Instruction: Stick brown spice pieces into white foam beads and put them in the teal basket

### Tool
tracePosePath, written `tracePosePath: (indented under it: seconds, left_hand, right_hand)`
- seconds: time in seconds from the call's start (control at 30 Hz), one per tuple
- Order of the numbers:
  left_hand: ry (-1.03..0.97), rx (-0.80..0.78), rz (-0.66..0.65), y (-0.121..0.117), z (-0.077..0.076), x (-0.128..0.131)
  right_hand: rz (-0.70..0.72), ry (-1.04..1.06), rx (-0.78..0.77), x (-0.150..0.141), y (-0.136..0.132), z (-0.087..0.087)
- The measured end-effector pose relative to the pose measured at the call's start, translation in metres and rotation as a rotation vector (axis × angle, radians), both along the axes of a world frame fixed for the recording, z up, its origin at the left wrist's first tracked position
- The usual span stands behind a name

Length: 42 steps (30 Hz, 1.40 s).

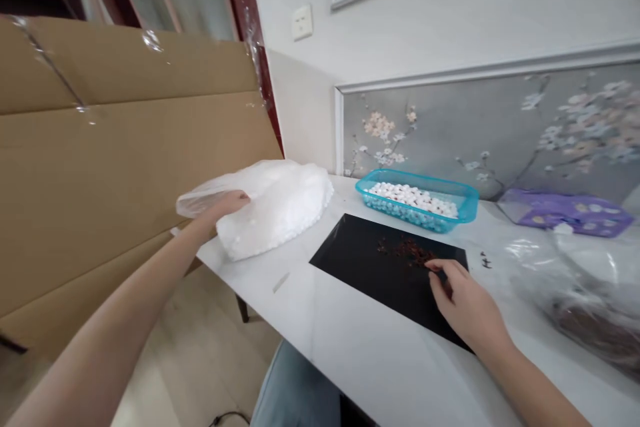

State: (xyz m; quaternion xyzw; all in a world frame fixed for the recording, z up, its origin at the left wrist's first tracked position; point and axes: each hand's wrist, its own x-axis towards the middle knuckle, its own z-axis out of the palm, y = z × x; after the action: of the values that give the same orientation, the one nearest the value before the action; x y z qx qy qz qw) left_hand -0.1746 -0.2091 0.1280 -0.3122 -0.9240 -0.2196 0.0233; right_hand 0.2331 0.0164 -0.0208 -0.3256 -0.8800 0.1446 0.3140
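Observation:
My left hand (231, 202) is at the mouth of a clear plastic bag (280, 204) full of small white balls or beads. Its fingers look curled together, and what they grip is partly hidden. Over a black mat (360, 254), my right hand (457, 297) has thumb and forefinger pinched at the edge of a scattering of small dark red pieces (413, 252). A bit of dark red shows at those fingertips. Behind the mat stands a turquoise see-through tray (467, 207) holding many white beads, some with dark spots.
To the right lie a purple flowered packet (575, 210) and clear plastic bags (575, 280) with brown contents. Several dark pieces (485, 260) lie on the white table (340, 334). A thin pale strip (281, 282) rests near its front edge. A tan upholstered panel (125, 154) stands left.

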Motion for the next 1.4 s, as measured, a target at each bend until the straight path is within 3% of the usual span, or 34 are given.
tracePosePath:
  seconds: [0.17, 0.37, 0.5, 0.7, 0.87, 0.97, 1.4]
  left_hand:
    - [0.034, -0.039, 0.043, -0.017, -0.019, 0.002]
    - [0.213, 0.056, 0.083, -0.016, -0.018, 0.008]
    - [0.391, 0.076, 0.063, -0.032, -0.023, 0.032]
    - [0.373, -0.093, -0.129, -0.064, -0.060, 0.068]
    - [0.279, -0.139, -0.102, -0.064, -0.085, 0.063]
    - [0.220, -0.148, -0.096, -0.062, -0.086, 0.055]
    - [0.061, -0.218, -0.099, -0.033, -0.059, 0.038]
  right_hand:
    - [0.030, -0.033, 0.040, 0.002, 0.001, -0.006]
    - [0.066, -0.062, 0.024, 0.005, 0.006, -0.010]
    - [0.086, -0.063, 0.030, 0.003, 0.005, -0.009]
    - [0.081, -0.085, 0.063, 0.003, 0.001, -0.009]
    - [0.076, -0.092, 0.083, 0.004, 0.000, -0.009]
    - [0.079, -0.096, 0.086, 0.003, 0.000, -0.009]
    - [0.103, -0.059, 0.090, 0.005, -0.003, -0.004]
